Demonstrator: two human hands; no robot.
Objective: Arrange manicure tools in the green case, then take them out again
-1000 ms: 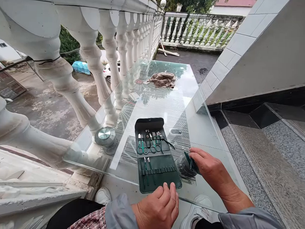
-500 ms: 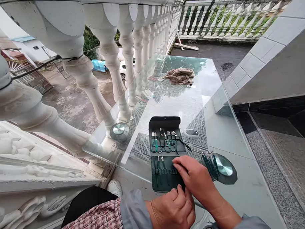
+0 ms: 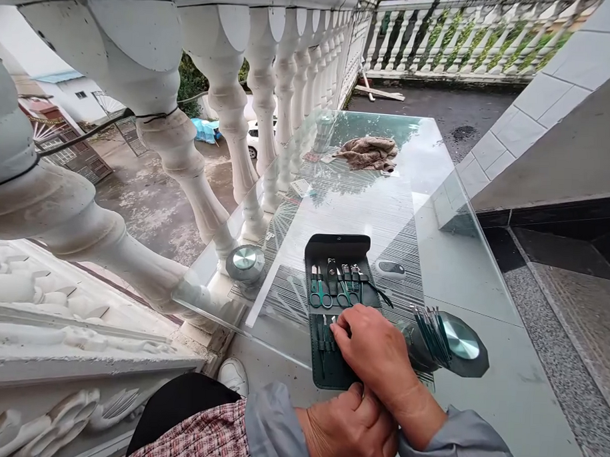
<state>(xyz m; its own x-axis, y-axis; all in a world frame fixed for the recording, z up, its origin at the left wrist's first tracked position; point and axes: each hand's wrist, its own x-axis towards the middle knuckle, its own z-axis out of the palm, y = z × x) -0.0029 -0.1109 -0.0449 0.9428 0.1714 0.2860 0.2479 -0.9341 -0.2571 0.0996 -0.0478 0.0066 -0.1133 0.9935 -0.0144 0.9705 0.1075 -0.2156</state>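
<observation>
An unfolded dark green manicure case (image 3: 336, 374) lies on the glass table. Its upper panel holds green-handled scissors (image 3: 321, 292), a second pair of scissors (image 3: 343, 293), and nail clippers (image 3: 332, 268). Slim silver-tipped tools stand in loops on the lower panel. My right hand (image 3: 375, 347) bends over that panel, thumb and forefinger closed at one tool's tip; what they pinch is hidden. My left hand (image 3: 351, 427) is curled at the case's lower right corner and seems to grip its edge. To the right, a bundle of slim metal tools (image 3: 432, 336) leans in a dark holder.
The glass table (image 3: 463, 281) stretches away beside a white balustrade (image 3: 223, 112). On it lie a crumpled brown cloth (image 3: 368, 153), a small dark oval object (image 3: 391, 267) and a white card (image 3: 300, 187). Stone steps (image 3: 573, 298) are at the right.
My right hand has shifted left across the lower panel to the slim tools and now covers more of the case. My left hand stays at the lower corner. The view has turned slightly left.
</observation>
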